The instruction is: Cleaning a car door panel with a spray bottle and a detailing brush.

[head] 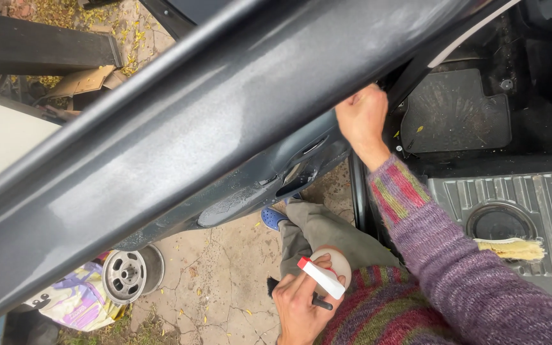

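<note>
Head view: a person at an open grey car door (180, 121), one hand on a spray bottle, the other up at the door's edge.

Head view: the left hand (298, 306) has its grip clenched around a white spray bottle (333, 268) with a white-and-red trigger head, and a black brush handle (317, 301) is pinned in the same grip, just below the bottle. The right hand (362, 118), well above and to the right of that grip, is clenched at the inner rear edge of the car door; whether it holds anything cannot be told. Right of this grip lies a black floor mat (455, 112) inside the car. Below it, on the bare ribbed metal floor (538, 198), rests a straw-coloured brush (512, 249). Far left of the lower grip a wheel rim (126, 275) stands on cracked concrete.
</note>
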